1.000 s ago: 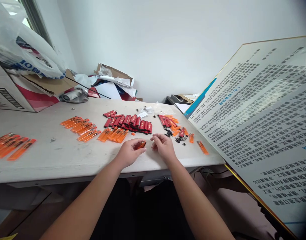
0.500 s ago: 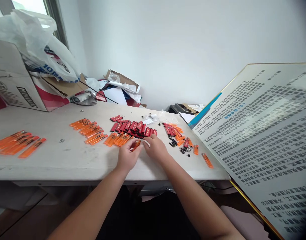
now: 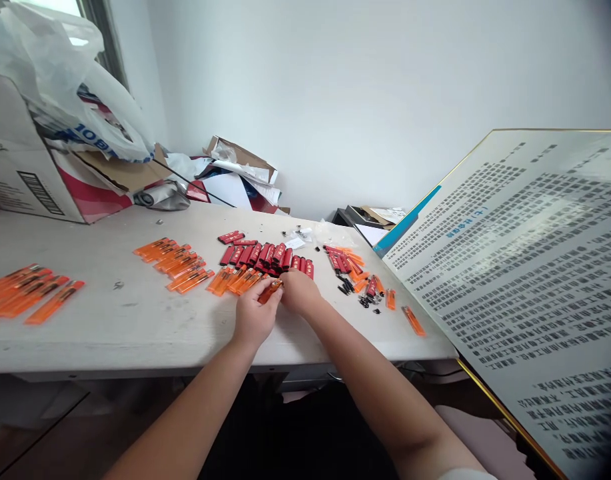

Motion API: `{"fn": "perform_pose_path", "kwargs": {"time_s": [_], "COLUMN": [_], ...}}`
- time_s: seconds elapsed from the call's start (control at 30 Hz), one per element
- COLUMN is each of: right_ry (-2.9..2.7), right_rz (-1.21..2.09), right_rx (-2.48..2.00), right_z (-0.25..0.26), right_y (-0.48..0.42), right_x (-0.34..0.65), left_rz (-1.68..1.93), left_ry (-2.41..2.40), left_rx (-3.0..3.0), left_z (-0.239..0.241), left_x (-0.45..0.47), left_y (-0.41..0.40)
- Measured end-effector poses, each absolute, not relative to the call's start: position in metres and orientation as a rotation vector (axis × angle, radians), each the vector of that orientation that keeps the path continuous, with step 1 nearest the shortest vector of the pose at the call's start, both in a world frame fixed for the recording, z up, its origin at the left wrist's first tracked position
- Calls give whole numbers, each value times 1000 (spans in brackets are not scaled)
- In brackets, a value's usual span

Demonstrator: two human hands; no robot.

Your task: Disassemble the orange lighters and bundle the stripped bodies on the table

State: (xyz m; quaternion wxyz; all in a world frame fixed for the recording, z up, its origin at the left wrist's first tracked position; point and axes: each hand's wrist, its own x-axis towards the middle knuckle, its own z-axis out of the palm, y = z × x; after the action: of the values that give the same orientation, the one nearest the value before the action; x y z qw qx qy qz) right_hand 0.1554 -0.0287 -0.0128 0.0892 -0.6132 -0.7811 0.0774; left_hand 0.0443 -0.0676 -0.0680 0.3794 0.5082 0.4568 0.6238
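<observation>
My left hand (image 3: 255,313) is closed around an orange lighter (image 3: 271,291), its metal top end pointing up and to the right. Close beside it, my right hand (image 3: 300,292) rests at the near edge of a pile of red lighters (image 3: 265,254). The back of that hand faces me and its fingers are hidden. Just left of the hands lies a group of orange lighters (image 3: 225,281) on the white table (image 3: 150,320). More orange lighters (image 3: 172,259) are laid in slanting rows further left, and another row (image 3: 30,293) is at the far left.
Right of my hands are mixed red and orange lighters (image 3: 348,260) with small black and metal parts (image 3: 370,300). A large printed board (image 3: 525,267) leans over the right side. A cardboard box (image 3: 45,173) with plastic bags stands back left; papers (image 3: 230,190) are heaped behind the table.
My right hand has moved slightly away from the lighter's top toward the red pile, and its fingers have gone out of sight. My left hand keeps hold of the orange lighter. The view has shifted slightly.
</observation>
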Motion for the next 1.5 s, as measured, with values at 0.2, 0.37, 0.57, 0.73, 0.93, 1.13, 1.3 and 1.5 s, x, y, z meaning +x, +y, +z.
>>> {"fn": "perform_pose_path", "kwargs": {"time_s": [0.2, 0.37, 0.57, 0.73, 0.93, 1.13, 1.3, 1.5], "right_ry": [-1645, -1065, -912, -988, -1095, -1096, -1092, -1061], "right_rz": [808, 1258, 1302, 1245, 1167, 1164, 1163, 1164], "right_rx": [-1416, -966, -784, -792, -847, -864, -853, -847], "right_z": [-37, -50, -55, -62, -67, -66, -65, -64], "right_y": [-48, -60, -63, -64, -65, -64, -65, -66], "right_x": [197, 205, 199, 199, 200, 200, 200, 198], "left_rz": [1487, 1406, 1314, 1250, 1255, 1248, 1250, 1240], "left_ry": [1062, 999, 991, 1017, 1038, 1071, 1066, 1059], "left_rx": [1331, 1347, 1420, 1526, 1592, 1642, 1646, 1666], "left_z": [-70, -72, -73, -69, -66, -66, -66, -66], "left_x": [46, 49, 51, 50, 49, 48, 48, 48], "left_y": [-68, -66, -67, -70, -71, -72, -73, -73]}}
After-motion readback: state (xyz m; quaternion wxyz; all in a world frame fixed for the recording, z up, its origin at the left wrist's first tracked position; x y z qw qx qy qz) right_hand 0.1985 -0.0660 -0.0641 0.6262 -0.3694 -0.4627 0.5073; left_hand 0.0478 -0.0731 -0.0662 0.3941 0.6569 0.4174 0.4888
